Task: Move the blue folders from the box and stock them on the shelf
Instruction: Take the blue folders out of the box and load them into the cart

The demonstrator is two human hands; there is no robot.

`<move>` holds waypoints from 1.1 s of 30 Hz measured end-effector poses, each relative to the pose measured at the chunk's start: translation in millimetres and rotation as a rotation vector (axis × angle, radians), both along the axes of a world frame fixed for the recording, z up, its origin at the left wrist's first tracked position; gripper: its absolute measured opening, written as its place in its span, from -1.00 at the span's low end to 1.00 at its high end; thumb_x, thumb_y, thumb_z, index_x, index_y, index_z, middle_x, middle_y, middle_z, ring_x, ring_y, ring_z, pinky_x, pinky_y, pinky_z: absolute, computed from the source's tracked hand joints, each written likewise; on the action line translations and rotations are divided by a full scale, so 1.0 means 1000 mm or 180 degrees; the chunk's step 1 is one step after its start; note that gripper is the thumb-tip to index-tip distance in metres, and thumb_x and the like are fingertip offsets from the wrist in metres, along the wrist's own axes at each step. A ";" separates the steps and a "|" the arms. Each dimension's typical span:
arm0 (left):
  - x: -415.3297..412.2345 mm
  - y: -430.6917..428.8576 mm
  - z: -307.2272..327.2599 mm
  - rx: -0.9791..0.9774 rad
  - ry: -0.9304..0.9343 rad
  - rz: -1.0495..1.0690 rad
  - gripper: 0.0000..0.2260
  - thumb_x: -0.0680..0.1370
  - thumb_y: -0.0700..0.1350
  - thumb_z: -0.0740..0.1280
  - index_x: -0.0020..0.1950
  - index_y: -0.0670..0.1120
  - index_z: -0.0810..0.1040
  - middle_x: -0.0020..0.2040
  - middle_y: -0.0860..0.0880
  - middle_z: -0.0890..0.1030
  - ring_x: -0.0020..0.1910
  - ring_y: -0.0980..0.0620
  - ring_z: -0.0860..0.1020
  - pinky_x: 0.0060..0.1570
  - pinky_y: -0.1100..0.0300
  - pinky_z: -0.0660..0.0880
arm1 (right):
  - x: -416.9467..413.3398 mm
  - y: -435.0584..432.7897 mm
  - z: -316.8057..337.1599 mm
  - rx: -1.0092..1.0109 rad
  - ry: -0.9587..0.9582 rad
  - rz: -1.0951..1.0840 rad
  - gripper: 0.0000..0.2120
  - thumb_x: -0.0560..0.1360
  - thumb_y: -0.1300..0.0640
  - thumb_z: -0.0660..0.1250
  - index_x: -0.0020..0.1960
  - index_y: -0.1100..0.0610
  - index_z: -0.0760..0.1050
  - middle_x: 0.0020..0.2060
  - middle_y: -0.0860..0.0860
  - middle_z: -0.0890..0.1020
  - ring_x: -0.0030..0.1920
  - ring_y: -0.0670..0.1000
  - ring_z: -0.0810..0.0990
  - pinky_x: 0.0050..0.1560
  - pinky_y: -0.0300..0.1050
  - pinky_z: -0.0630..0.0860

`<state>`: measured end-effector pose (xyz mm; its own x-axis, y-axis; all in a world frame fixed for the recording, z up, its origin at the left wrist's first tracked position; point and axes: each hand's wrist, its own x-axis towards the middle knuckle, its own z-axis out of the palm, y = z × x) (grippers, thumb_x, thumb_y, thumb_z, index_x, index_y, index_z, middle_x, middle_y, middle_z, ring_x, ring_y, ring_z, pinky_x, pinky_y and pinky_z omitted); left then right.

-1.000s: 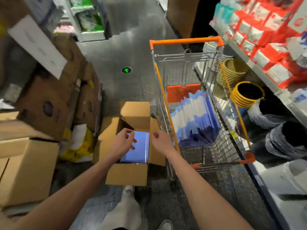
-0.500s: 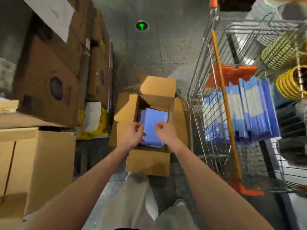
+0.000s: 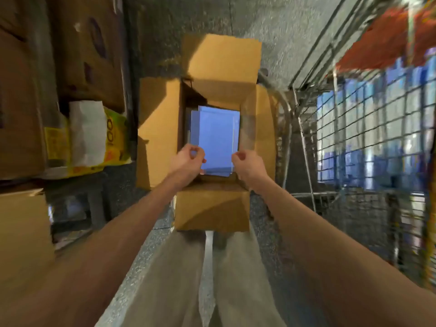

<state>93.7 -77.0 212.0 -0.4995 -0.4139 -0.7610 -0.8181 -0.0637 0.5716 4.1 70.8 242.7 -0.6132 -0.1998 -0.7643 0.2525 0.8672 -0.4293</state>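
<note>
Fingers of the left hand and right hand pinch only near corners of the blue folders, so the stack could splay.

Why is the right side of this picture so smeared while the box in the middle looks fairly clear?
Head view: the wire cart on the right is streaked, likely motion blur; head view: the cardboard box and blue folders at centre are sharper; head view: the far flap casts a dark shadow into the box, and the wide lens bends the edges.
</note>
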 end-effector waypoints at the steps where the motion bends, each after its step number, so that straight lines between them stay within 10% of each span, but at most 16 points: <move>1: 0.000 0.000 -0.022 -0.0016 -0.0050 0.0030 -0.86 0.64 0.05 0.28 0.11 0.02 0.47 -0.01 -0.03 0.69 -0.20 0.04 0.66 -0.40 0.22 0.60 | -0.001 -0.001 -0.023 0.0038 -0.0001 -0.0038 -0.79 0.62 0.07 0.19 -0.06 0.11 0.55 -0.22 0.04 0.57 -0.23 0.03 0.53 -0.20 -0.08 0.43; 5: -0.006 -0.003 -0.108 -0.0161 -0.0219 0.0115 -0.74 0.49 0.22 0.29 0.08 0.12 0.51 0.01 -0.01 0.68 -0.11 -0.05 0.68 0.00 -0.01 0.63 | -0.009 -0.012 -0.111 0.0011 0.0044 -0.0170 -0.80 0.60 0.14 0.20 -0.19 0.09 0.47 -0.33 -0.02 0.49 -0.15 0.04 0.46 -0.16 -0.16 0.32; 10: -0.015 -0.003 -0.208 -0.0151 -0.0487 0.0036 -0.57 0.64 0.09 0.27 0.46 -0.05 0.38 0.30 -0.01 0.54 0.16 -0.01 0.55 0.10 0.11 0.51 | -0.014 -0.018 -0.216 0.0047 -0.0056 -0.0024 -0.74 0.62 0.09 0.20 0.16 0.20 0.58 0.07 0.13 0.66 0.13 0.14 0.59 0.09 -0.06 0.47; 20: -0.036 0.007 -0.359 -0.0214 -0.0627 0.0304 -0.44 0.64 0.02 0.31 0.58 -0.08 0.20 0.42 -0.12 0.47 0.37 -0.15 0.48 0.31 -0.04 0.48 | -0.022 0.004 -0.365 0.0053 0.0030 -0.0066 -0.75 0.63 0.03 0.19 0.04 0.15 0.56 -0.06 0.13 0.64 0.00 0.16 0.59 -0.03 -0.03 0.46; 27: -0.037 0.020 -0.377 -0.0738 -0.0478 0.0776 -0.50 0.64 0.00 0.31 0.52 -0.12 0.29 0.38 -0.10 0.53 0.30 -0.10 0.54 0.12 0.18 0.50 | -0.031 0.013 -0.390 0.0010 0.0008 -0.0213 -0.68 0.66 -0.04 0.15 0.11 0.19 0.53 -0.17 0.04 0.59 -0.10 0.13 0.59 -0.07 0.00 0.53; 33: -0.044 0.038 -0.343 -0.0474 -0.0141 0.1161 -0.68 0.69 0.09 0.12 0.19 -0.04 0.59 0.09 -0.09 0.65 0.08 -0.06 0.61 0.13 0.01 0.56 | -0.048 -0.001 -0.372 -0.0191 -0.0094 -0.0389 -0.46 0.57 -0.30 0.20 0.36 0.07 0.48 0.25 -0.03 0.59 0.27 0.03 0.54 0.25 -0.10 0.44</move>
<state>49.3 -39.4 -131.0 -0.2673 -0.6656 -0.6968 -0.7811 -0.2738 0.5612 -43.9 69.5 -129.0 -0.6132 -0.1710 -0.7712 0.3678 0.8022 -0.4703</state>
